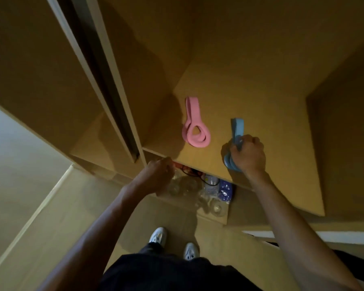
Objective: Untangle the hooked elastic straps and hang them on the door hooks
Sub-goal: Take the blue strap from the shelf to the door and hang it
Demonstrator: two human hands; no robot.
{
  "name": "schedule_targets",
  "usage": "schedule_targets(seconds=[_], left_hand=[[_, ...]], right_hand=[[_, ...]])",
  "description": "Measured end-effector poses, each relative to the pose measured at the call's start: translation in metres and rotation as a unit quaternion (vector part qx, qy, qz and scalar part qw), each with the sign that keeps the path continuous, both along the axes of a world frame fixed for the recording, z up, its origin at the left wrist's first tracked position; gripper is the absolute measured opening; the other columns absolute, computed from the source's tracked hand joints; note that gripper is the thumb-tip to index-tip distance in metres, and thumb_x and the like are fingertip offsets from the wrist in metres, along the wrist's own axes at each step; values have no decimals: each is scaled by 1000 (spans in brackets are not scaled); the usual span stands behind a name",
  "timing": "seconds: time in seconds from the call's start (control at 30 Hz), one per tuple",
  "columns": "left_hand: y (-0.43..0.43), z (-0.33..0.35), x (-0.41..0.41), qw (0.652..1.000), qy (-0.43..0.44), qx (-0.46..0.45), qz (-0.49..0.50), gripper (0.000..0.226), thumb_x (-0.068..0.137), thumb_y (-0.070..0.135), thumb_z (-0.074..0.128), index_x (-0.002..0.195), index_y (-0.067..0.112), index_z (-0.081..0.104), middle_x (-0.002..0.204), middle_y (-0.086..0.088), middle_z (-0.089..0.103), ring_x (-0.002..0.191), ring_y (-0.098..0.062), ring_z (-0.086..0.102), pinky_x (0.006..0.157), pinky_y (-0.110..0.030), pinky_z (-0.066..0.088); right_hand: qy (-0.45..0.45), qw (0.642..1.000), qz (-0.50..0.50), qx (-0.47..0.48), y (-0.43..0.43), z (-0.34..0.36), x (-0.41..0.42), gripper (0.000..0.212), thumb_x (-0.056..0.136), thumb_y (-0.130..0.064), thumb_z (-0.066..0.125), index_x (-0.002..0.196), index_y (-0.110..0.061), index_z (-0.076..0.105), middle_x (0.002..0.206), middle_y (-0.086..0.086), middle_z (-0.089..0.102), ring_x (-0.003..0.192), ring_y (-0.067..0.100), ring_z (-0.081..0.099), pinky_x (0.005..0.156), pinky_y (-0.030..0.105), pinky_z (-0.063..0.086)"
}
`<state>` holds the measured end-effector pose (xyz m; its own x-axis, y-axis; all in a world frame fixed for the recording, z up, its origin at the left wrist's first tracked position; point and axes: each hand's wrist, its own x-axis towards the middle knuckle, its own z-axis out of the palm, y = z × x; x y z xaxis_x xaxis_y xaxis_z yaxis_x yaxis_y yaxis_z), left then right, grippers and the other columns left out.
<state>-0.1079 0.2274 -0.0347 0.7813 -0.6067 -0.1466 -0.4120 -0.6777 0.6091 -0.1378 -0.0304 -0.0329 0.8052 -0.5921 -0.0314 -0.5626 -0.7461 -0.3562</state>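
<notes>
A pink elastic band (pixel 195 127) lies looped on the wooden shelf (pixel 261 106), untouched by either hand. My right hand (pixel 249 154) is closed around a blue elastic band (pixel 236 131) near the shelf's front edge; part of the band sticks up behind the fist and part hangs below it. My left hand (pixel 159 175) reaches under the front edge of the shelf, fingers curled near a red and black tangle of cords (pixel 187 171). Whether those fingers grip anything is hidden. No door hooks are in view.
Below the shelf an open compartment holds clear glass or plastic items (pixel 185 185), a plastic bag and a blue object (pixel 225 190). A sliding door track (pixel 101 80) runs along the left. My white shoes (pixel 158 236) stand on the floor below.
</notes>
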Motion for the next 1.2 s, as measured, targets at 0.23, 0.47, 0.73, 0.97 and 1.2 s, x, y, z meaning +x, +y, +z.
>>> schedule_targets(seconds=[0.23, 0.47, 0.73, 0.97, 1.2], left_hand=[[-11, 2, 44, 998, 13, -12, -56, 23, 89, 15, 46, 87, -1, 62, 83, -8, 60, 76, -22, 58, 67, -34, 48], [-30, 6, 59, 996, 55, 19, -73, 14, 92, 15, 47, 97, 10, 59, 92, 1, 55, 87, -15, 53, 73, -22, 37], [-35, -3, 62, 991, 37, 35, -127, 18, 95, 13, 44, 80, 20, 52, 88, 0, 55, 85, -15, 52, 64, -14, 36], [-85, 3, 21, 976, 36, 19, -213, 10, 87, 12, 53, 88, 12, 63, 87, -3, 66, 78, -20, 60, 71, -25, 45], [-171, -7, -95, 916, 71, 74, -388, 10, 85, 21, 48, 89, 20, 58, 93, -5, 63, 93, -24, 60, 81, -27, 45]], right_hand=[[111, 986, -117, 37, 8, -10, 29, 61, 83, -47, 58, 122, -1, 48, 127, 22, 50, 120, 39, 45, 99, 47, 35], [114, 975, -139, 132, 13, 5, 29, 50, 81, -19, 64, 122, 1, 42, 123, 20, 55, 112, 37, 56, 88, 38, 46], [81, 968, -148, 184, 18, 29, -31, 41, 77, -23, 69, 110, -4, 54, 94, 9, 55, 81, 22, 52, 66, 27, 38], [79, 960, -216, 160, 18, 22, -147, 24, 82, -14, 58, 105, -4, 59, 106, 18, 66, 102, 36, 60, 74, 32, 42], [37, 906, -376, 191, 31, 5, -302, 9, 86, -14, 53, 91, -14, 45, 90, 12, 62, 90, 33, 62, 65, 27, 34]])
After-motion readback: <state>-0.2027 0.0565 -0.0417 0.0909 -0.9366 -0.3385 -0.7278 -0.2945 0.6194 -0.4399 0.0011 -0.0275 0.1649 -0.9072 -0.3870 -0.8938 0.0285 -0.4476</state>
